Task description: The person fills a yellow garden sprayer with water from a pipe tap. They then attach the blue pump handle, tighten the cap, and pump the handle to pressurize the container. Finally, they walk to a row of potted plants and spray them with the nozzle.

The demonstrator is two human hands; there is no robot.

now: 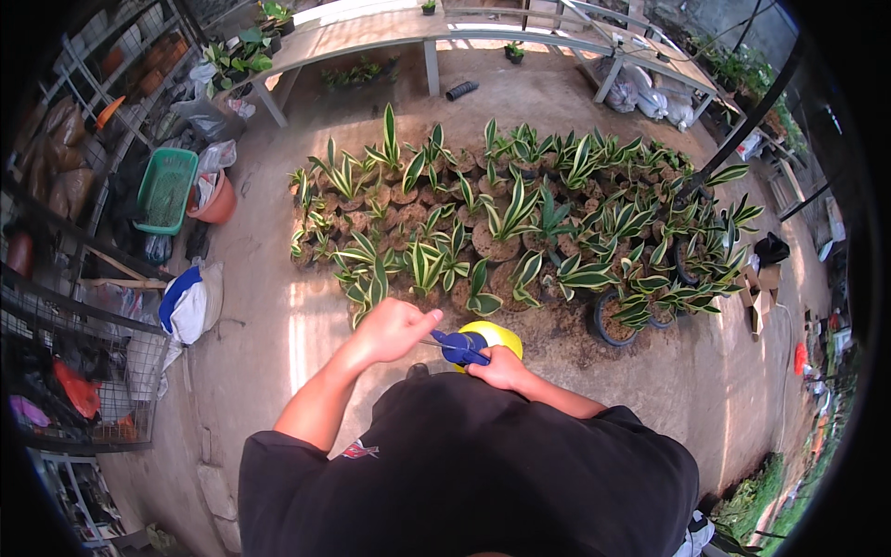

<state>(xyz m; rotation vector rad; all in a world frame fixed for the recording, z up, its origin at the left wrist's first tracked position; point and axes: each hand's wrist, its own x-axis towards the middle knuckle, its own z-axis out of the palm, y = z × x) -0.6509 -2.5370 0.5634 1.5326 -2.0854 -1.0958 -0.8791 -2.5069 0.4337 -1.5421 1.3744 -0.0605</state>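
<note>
A yellow bottle with a blue top [495, 335], which looks like a pump sprayer, is close in front of my body. My right hand [502, 367] grips a blue handle [476, 356] on its top. My left hand [398, 330] is curled just left of the blue top, thumb pointing right. A thin metal rod [433, 342] runs from the blue top towards its fingers; their undersides are hidden, so I cannot tell whether they hold it. Just beyond my hands stand several potted snake plants [511, 216] with yellow-edged leaves, packed close together on the concrete floor.
To the left are a green plastic basket [167, 188], an orange-pink bucket [214, 198] and a white-and-blue sack [189, 303]. Wooden-topped benches [348, 38] line the back. A dark pole [748, 115] slants in at right, near an open cardboard box [759, 292].
</note>
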